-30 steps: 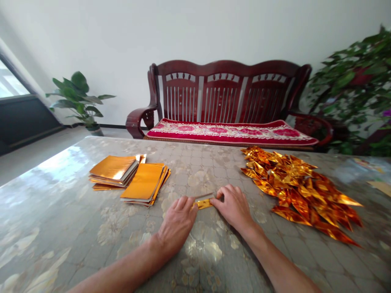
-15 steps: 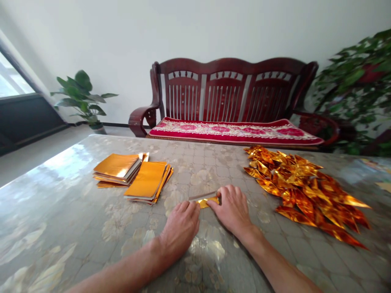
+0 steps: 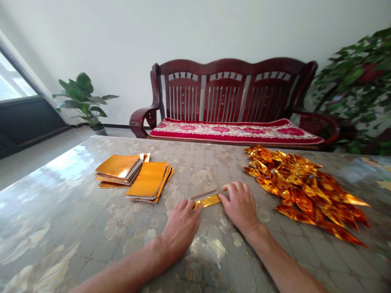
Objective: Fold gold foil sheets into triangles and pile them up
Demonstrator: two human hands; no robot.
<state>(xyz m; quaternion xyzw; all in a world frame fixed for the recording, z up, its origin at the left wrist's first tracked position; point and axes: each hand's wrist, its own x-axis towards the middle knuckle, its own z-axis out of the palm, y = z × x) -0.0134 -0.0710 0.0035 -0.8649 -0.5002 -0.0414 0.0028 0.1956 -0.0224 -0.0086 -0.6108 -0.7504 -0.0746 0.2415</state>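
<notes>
A narrow folded strip of gold foil paper point(image 3: 209, 201) lies on the table between my hands, with a greyish edge raised along its far side. My left hand point(image 3: 183, 221) grips the strip's left end, thumb against the near edge and fingers curled. At the other end, my right hand point(image 3: 240, 203) holds the paper with thumb and bent fingers. Parts of both ends are hidden under the fingers. To the left are two stacks of flat gold foil sheets point(image 3: 146, 181) point(image 3: 117, 166). A heap of folded, pointed gold foil pieces point(image 3: 302, 187) spreads out at the right.
The table point(image 3: 91, 228) has a glossy, flower-patterned cover. A clear plastic bag point(image 3: 365, 171) lies at its far right edge. Behind stands a dark wooden bench point(image 3: 226, 95) with a red patterned cushion point(image 3: 235, 131). Potted plants point(image 3: 82, 95) point(image 3: 357, 77) flank it.
My right hand has slid slightly to the right along the strip, and more of the gold paper shows between my hands. My left hand stays nearly in place at its end.
</notes>
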